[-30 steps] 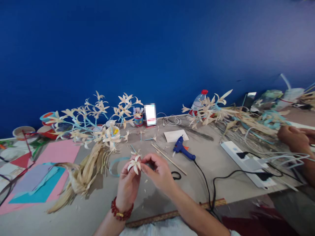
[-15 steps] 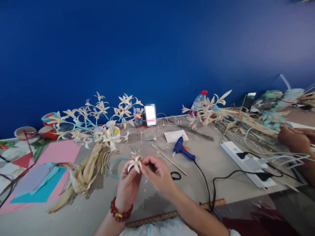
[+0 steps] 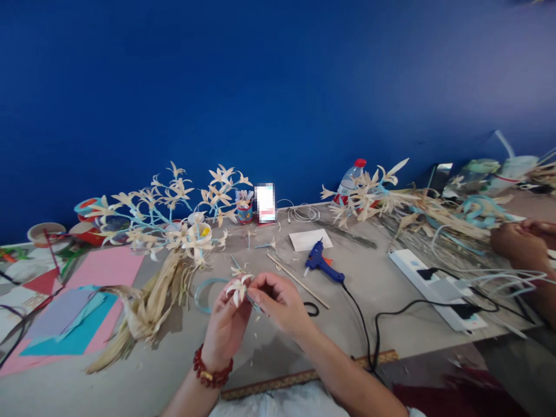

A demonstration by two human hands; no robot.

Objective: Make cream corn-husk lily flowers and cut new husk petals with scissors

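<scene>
A small cream husk flower (image 3: 238, 289) with pointed petals is held up in front of me. My left hand (image 3: 229, 321), with a red bead bracelet at the wrist, is closed around the flower's base. My right hand (image 3: 278, 302) pinches close beside the petals, at what looks like a bit of pale blue strip just below them. The fingertips partly hide the flower's stem. Behind my left hand, a loop of light blue tape (image 3: 204, 294) lies on the table. Scissors with a black handle (image 3: 311, 309) lie just right of my right hand.
A blue glue gun (image 3: 321, 263), a wooden stick (image 3: 299, 281) and a white power strip (image 3: 436, 289) lie to the right. Husk flower sprays (image 3: 165, 208) and dried husks (image 3: 147, 313) are on the left. Another person's hands (image 3: 519, 240) work at far right.
The flower has tilted slightly, its petals facing more upward. My right hand's fingers have shifted a little around its base, and a pale blue strip now shows there.
</scene>
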